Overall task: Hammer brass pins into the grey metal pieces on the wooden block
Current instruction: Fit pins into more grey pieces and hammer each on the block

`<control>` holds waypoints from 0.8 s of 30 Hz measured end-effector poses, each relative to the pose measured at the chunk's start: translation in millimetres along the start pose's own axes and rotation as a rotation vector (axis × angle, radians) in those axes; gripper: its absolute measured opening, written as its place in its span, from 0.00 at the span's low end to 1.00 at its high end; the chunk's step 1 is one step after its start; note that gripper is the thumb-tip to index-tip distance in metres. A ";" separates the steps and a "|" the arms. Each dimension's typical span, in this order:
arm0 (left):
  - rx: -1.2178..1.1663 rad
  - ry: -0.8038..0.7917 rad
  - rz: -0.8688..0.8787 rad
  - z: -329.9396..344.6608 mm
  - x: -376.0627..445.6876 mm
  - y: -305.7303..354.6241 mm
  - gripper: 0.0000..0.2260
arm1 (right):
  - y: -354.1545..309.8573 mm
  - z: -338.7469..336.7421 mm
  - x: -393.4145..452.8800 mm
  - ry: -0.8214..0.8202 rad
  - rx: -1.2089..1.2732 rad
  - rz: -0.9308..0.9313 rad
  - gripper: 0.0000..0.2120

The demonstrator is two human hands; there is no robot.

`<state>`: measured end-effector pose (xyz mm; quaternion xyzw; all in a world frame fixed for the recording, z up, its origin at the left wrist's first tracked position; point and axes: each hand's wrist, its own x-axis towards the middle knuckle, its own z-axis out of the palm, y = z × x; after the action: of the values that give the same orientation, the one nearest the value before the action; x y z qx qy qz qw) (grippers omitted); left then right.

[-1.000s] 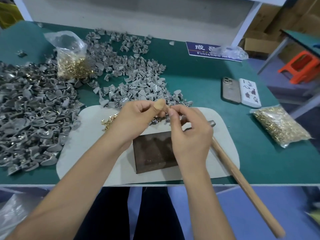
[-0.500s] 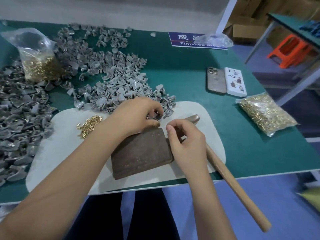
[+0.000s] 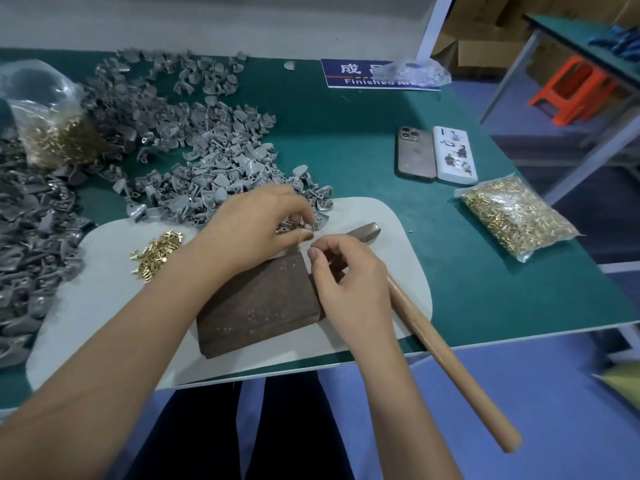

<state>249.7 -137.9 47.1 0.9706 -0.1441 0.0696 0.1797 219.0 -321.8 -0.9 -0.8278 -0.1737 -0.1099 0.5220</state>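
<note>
Our left hand (image 3: 256, 230) curls its fingers and thumb around a small grey metal piece (image 3: 309, 226) at the far edge of the wooden block (image 3: 258, 304), pinching it between thumb and fingertips. Our right hand (image 3: 349, 282) sits just to the right of the block with thumb and forefinger drawn together; whether a pin lies between them we cannot tell, since anything there is too small to make out. The two hands are close, nearly touching at the fingertips.

The block, dark brown and speckled with pale dents, lies on a pale mat (image 3: 104, 306) at the near edge of the green table (image 3: 346, 140). Under our right hand runs the hammer (image 3: 446, 362), its metal head resting on the mat beyond our fingers and its wooden handle reaching out past the near edge of the table to the right. On the left part of the mat lies a small loose heap of brass pins (image 3: 156, 252).

Beyond the mat spreads a wide heap of grey metal pieces (image 3: 214, 161), and a darker heap (image 3: 31, 244) fills the far left. A clear bag of pins (image 3: 52, 129) stands at the far left, and a second bag of pins (image 3: 516, 216) lies to the right. Two phones (image 3: 415, 154) lie side by side between them, and a blue sign (image 3: 349, 72) sits at the far edge.
</note>
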 end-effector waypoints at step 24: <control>-0.366 0.397 -0.308 6.4 -137.9 14.8 0.08 | -31.4 -8.3 -6.5 -0.082 0.132 0.017 0.05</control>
<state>114.9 -118.4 20.2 0.8999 0.0324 0.2027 0.3848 200.4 -318.0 26.2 -0.7969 -0.1948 -0.0600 0.5687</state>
